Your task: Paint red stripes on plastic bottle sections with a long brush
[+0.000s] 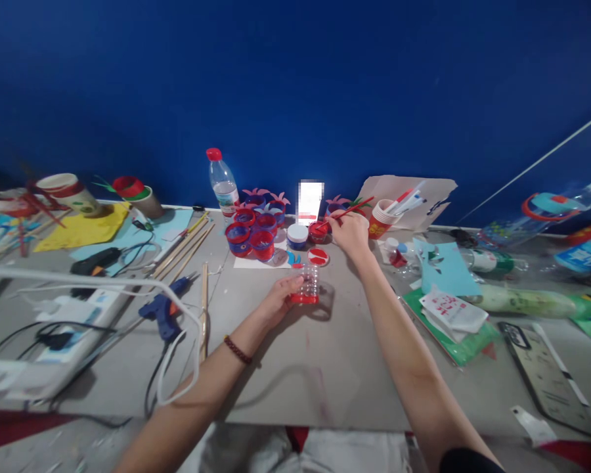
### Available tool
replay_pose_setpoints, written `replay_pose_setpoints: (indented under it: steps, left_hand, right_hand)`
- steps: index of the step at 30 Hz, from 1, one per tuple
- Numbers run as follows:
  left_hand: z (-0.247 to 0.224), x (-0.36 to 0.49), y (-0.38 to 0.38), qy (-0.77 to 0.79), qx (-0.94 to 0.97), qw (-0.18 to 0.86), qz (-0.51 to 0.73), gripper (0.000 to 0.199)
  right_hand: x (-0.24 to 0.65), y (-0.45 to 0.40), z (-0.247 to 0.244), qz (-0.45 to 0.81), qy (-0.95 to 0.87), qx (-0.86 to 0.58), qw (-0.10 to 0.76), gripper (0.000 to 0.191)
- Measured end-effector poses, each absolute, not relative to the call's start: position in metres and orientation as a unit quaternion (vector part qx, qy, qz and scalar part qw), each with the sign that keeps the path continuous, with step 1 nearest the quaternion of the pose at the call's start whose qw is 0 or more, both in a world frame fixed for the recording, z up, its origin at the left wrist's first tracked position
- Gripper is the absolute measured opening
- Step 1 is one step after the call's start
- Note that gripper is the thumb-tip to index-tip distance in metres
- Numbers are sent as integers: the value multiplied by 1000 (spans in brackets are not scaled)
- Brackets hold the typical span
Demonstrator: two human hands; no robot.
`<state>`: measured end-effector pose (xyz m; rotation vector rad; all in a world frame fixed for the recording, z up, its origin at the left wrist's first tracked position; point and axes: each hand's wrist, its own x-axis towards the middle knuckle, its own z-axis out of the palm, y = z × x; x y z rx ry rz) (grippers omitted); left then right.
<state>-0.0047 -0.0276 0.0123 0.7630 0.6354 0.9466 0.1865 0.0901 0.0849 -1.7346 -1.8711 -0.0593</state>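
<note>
My left hand (282, 299) is closed round a clear ribbed plastic bottle piece (309, 282) with a red band along its lower edge, held over the grey table (276, 381). Pinched in my right hand (349, 230) is a thin red paintbrush (357, 207), its tip down at a small pot of red paint (318, 230). A round white-lidded jar (297, 236) stands just left of that pot. In front of the pot lies a round lid smeared with red (318, 256). Several red and blue painted cups (262, 244) are grouped further left.
A water bottle (222, 184) stands behind the painted cups. On the left are a blue glue gun (166, 309), wooden sticks (177, 253) and a white power strip (73, 341). A paper cup of pens (381, 220), green packets (436, 328) and a phone (546, 374) are on the right.
</note>
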Motion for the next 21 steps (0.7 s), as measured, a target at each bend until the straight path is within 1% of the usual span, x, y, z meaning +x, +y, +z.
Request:
replay_pose_setpoints:
  steps: [4, 7, 10, 14, 16, 18, 21]
  left_hand:
    - [10, -4, -26, 306, 341, 770, 444, 47]
    - [8, -4, -25, 313, 334, 771, 442, 47]
    - [8, -5, -25, 315, 335, 768, 447, 43]
    - [12, -5, -25, 320, 330, 764, 454, 40]
    - [14, -5, -26, 322, 320, 762, 461, 41]
    - [16, -4, -27, 322, 309, 764, 467, 43]
    - [19, -4, -28, 319, 298, 767, 470, 45]
  right_hand:
    - [186, 85, 95, -5, -703, -653, 282, 26]
    - [188, 83, 101, 9, -696, -651, 302, 26]
    - [193, 84, 106, 36, -668, -655, 351, 25]
    - [206, 84, 113, 77, -618, -628, 467, 26]
    - [212, 83, 116, 131, -589, -599, 527, 28]
    - [218, 79, 120, 220, -551, -566, 573, 31]
    - [223, 70, 127, 343, -499, -511, 610, 31]
